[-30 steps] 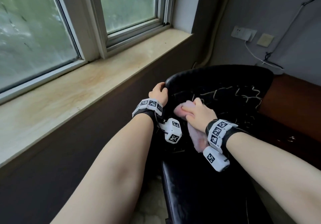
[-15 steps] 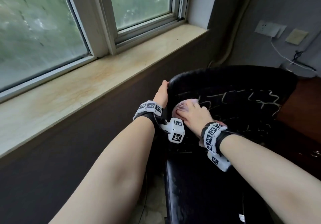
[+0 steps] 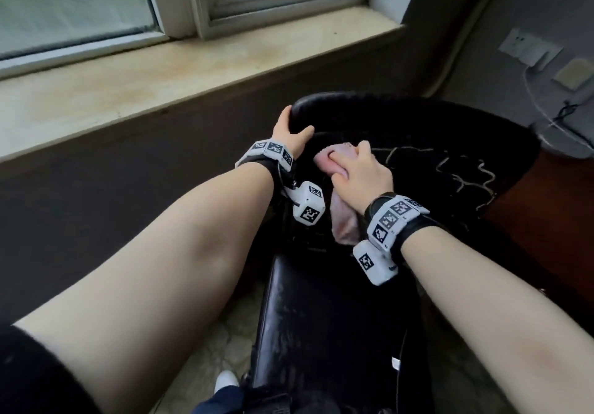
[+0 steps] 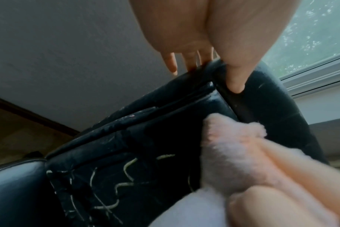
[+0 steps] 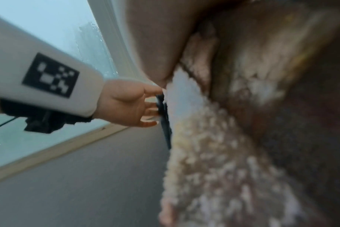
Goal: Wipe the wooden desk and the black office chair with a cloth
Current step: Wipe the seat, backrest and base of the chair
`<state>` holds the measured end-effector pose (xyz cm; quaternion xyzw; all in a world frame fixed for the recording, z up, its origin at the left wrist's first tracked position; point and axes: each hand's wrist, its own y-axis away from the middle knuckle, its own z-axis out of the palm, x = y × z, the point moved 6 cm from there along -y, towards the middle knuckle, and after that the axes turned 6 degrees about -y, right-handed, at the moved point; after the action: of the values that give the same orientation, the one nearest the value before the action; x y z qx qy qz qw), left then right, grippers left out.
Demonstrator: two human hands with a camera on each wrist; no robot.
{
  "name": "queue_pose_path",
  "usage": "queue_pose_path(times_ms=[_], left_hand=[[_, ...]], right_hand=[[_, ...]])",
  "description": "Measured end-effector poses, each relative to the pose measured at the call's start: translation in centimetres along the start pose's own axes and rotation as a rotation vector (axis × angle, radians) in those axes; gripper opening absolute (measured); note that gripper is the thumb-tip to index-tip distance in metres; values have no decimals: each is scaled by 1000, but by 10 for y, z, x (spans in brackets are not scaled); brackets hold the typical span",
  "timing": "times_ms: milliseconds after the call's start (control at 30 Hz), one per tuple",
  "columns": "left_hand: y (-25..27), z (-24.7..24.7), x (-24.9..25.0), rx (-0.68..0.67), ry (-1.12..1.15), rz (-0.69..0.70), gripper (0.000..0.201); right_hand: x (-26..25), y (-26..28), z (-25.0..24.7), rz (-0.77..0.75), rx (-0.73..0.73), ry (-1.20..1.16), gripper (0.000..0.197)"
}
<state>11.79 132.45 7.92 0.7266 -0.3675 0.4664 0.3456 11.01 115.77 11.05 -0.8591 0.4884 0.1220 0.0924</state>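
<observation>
The black office chair (image 3: 418, 131) stands below the window, its cracked leather backrest facing me. My left hand (image 3: 289, 131) grips the backrest's top left rim, thumb on the front and fingers behind; the left wrist view shows these fingers (image 4: 192, 59) over the rim of the chair (image 4: 145, 138). My right hand (image 3: 356, 172) holds a bunched pink cloth (image 3: 334, 156) and presses it on the backrest's upper left. The cloth (image 4: 229, 153) lies against the leather under the left hand, and its loose end (image 5: 213, 169) hangs below my palm. The wooden desk (image 3: 553, 208) lies right of the chair.
A stone window sill (image 3: 160, 92) runs along the left above a dark wall. Wall sockets (image 3: 527, 49) with white and black cables (image 3: 559, 118) sit at the upper right. The chair's seat (image 3: 321, 317) is below my arms, with pale floor (image 3: 205, 359) beside it.
My right hand has rubbed the cloth toward the backrest's left edge and slightly back. The left hand stays on the rim, its thumb now spread over the front. The head view has shifted.
</observation>
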Motion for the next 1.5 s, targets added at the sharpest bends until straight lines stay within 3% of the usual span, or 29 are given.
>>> queue_pose_path(times_ms=[133,367,567,733,900,1000,1200,1367,1500], left_hand=[[-3,7,-3,91,-87,-32,61],[-13,6,-14,149,-173,-59,52],[-8,13,-15,201,-131,-51,49],[-6,14,-13,210,-114,-60,50],[1,19,-11,223,-90,-88,52],[5,24,4,265,-71,-141,59],[18,41,23,240,-189,-194,105],[17,50,13,235,-239,-286,100],[15,52,8,247,-237,-305,98]], right_hand=[[12,-18,-19,-13,142,-45,42],[19,-33,5,-19,190,-74,42],[33,-22,39,-45,54,37,41],[42,-9,61,20,-89,72,31],[44,4,39,59,-26,-101,32],[50,-1,3,99,110,-210,37],[62,-24,-43,102,277,-228,40],[74,-27,-26,111,218,-172,41],[91,-16,10,123,62,-59,37]])
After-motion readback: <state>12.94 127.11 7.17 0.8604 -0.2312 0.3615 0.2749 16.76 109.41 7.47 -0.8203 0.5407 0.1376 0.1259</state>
